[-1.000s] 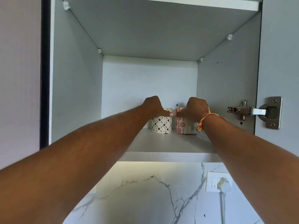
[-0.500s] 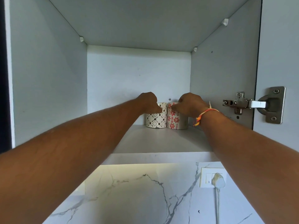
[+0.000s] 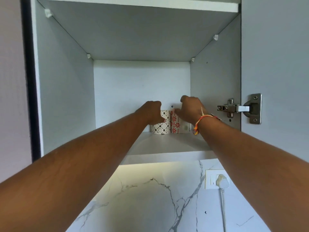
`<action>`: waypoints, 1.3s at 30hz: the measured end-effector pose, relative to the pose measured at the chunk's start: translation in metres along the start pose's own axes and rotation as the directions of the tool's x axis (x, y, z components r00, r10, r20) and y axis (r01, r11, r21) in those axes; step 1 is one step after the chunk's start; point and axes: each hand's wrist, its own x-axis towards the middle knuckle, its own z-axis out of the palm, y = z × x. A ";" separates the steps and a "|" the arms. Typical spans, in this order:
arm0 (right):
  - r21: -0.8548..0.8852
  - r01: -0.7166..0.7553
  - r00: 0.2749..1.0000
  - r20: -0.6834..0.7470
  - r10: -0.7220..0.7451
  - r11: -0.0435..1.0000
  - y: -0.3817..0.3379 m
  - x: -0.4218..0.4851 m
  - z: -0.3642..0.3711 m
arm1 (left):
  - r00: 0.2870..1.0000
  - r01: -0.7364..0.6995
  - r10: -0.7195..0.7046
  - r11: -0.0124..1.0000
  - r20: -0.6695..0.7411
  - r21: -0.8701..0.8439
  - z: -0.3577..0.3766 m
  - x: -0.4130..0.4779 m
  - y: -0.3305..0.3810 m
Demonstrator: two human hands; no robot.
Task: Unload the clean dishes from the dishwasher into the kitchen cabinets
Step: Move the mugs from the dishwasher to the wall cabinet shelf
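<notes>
Two mugs stand side by side at the back of the lower cabinet shelf (image 3: pixel 167 145). The left one is white with a black diamond pattern (image 3: pixel 161 128), the right one white with red flowers (image 3: pixel 175 125). My left hand (image 3: pixel 151 112) curls over the black-patterned mug from its left, thumb on its front. My right hand (image 3: pixel 190 109), with a braided band on the wrist, curls over the top right of the red-flowered mug, thumb at its rim. The hands hide both rims and any handles.
The open cabinet door (image 3: pixel 275 64) hangs on the right by a metal hinge (image 3: pixel 234 108). Another shelf forms the ceiling above. Below the cabinet, a marble wall (image 3: pixel 150 198) carries a socket with a white plug (image 3: pixel 221 181).
The view dipped and rose again. Both hands stay at the mugs, which have come to stand closer together. My right hand's knuckles sit a little higher over the red mug.
</notes>
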 end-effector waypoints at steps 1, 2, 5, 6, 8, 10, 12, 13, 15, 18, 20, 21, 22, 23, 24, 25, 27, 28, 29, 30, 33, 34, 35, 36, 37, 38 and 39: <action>0.008 0.016 1.000 -0.012 -0.016 1.000 -0.005 -0.008 -0.006 | 1.000 -0.012 0.013 1.000 -0.022 0.029 -0.003 -0.010 0.002; 0.009 0.028 0.999 -0.024 -0.028 1.000 -0.010 -0.016 -0.012 | 0.997 -0.032 0.037 0.996 -0.061 0.084 -0.007 -0.021 0.005; -0.025 0.083 0.992 -0.096 -0.085 0.996 -0.022 -0.052 -0.026 | 0.965 -0.094 0.145 0.969 -0.218 0.229 -0.017 -0.058 0.014; -0.063 0.104 0.983 -0.142 -0.112 0.993 -0.025 -0.068 -0.030 | 0.951 -0.115 0.176 0.965 -0.255 0.238 -0.019 -0.072 0.018; -0.179 0.133 0.950 -0.258 -0.177 0.975 -0.028 -0.102 -0.037 | 0.926 -0.145 0.215 0.962 -0.311 0.233 -0.022 -0.098 0.024; -0.294 0.144 0.908 -0.340 -0.244 0.945 -0.028 -0.139 -0.042 | 0.915 -0.145 0.204 0.972 -0.349 0.187 -0.023 -0.129 0.030; -0.348 0.139 0.902 -0.341 -0.264 0.927 -0.023 -0.176 -0.048 | 0.900 -0.142 0.189 0.979 -0.392 0.146 -0.019 -0.160 0.037; -0.358 0.140 0.905 -0.331 -0.266 0.923 -0.020 -0.191 -0.051 | 0.890 -0.148 0.193 0.979 -0.414 0.140 -0.017 -0.174 0.040; -0.388 0.142 0.911 -0.309 -0.273 0.911 -0.012 -0.228 -0.057 | 0.878 -0.172 0.215 0.976 -0.428 0.137 -0.011 -0.208 0.049; -0.420 0.177 0.913 -0.267 -0.308 0.890 0.001 -0.287 -0.059 | 0.890 -0.195 0.229 0.973 -0.395 0.125 0.004 -0.259 0.067; -0.419 0.199 0.921 -0.230 -0.316 0.886 0.013 -0.327 -0.060 | 0.910 -0.200 0.219 0.976 -0.351 0.090 0.017 -0.297 0.084; -0.415 0.204 0.928 -0.206 -0.310 0.887 0.020 -0.347 -0.061 | 0.922 -0.205 0.216 0.976 -0.322 0.069 0.024 -0.317 0.094; -0.409 0.206 0.937 -0.180 -0.300 0.889 0.027 -0.367 -0.061 | 0.932 -0.207 0.211 0.977 -0.295 0.042 0.033 -0.337 0.104; -0.400 0.206 0.945 -0.156 -0.288 0.893 0.035 -0.383 -0.062 | 0.940 -0.205 0.202 0.979 -0.274 0.015 0.040 -0.354 0.113; -0.391 0.202 0.954 -0.127 -0.270 0.898 0.043 -0.403 -0.063 | 0.951 -0.197 0.187 0.980 -0.248 -0.015 0.048 -0.374 0.125; -0.387 0.197 0.963 -0.094 -0.251 0.901 0.052 -0.422 -0.065 | 0.961 -0.187 0.174 0.982 -0.215 -0.042 0.056 -0.395 0.138; -0.382 0.180 0.977 -0.036 -0.209 0.907 0.072 -0.464 -0.073 | 0.977 -0.177 0.163 0.980 -0.139 -0.092 0.073 -0.435 0.167; -0.379 0.175 0.981 -0.009 -0.193 0.909 0.081 -0.482 -0.077 | 0.980 -0.179 0.168 0.977 -0.103 -0.115 0.081 -0.453 0.181; -0.377 0.170 0.985 0.030 -0.172 0.911 0.092 -0.507 -0.084 | 0.983 -0.178 0.171 0.974 -0.060 -0.143 0.089 -0.475 0.200; -0.377 0.164 0.986 0.078 -0.146 0.911 0.102 -0.529 -0.091 | 0.985 -0.173 0.173 0.970 -0.014 -0.170 0.096 -0.494 0.217; -0.370 0.138 0.971 0.232 -0.052 0.919 0.139 -0.599 -0.112 | 0.976 -0.145 0.180 0.957 0.120 -0.251 0.118 -0.555 0.271; -0.371 0.125 0.962 0.272 -0.021 0.920 0.153 -0.623 -0.119 | 0.968 -0.142 0.192 0.951 0.164 -0.275 0.124 -0.577 0.288; -0.380 0.109 0.952 0.307 0.014 0.919 0.166 -0.647 -0.125 | 0.955 -0.138 0.207 0.944 0.213 -0.300 0.131 -0.598 0.304; -0.392 0.087 0.940 0.336 0.054 0.916 0.179 -0.671 -0.132 | 0.938 -0.132 0.224 0.936 0.264 -0.326 0.138 -0.620 0.320; -0.397 0.059 0.928 0.359 0.096 0.916 0.193 -0.695 -0.137 | 0.919 -0.125 0.240 0.929 0.313 -0.347 0.144 -0.641 0.334; -0.399 0.025 0.913 0.383 0.142 0.916 0.204 -0.715 -0.141 | 0.899 -0.119 0.260 0.920 0.353 -0.375 0.150 -0.659 0.346; -0.406 -0.019 0.889 0.411 0.201 0.914 0.216 -0.736 -0.146 | 0.875 -0.112 0.287 0.904 0.391 -0.412 0.155 -0.679 0.360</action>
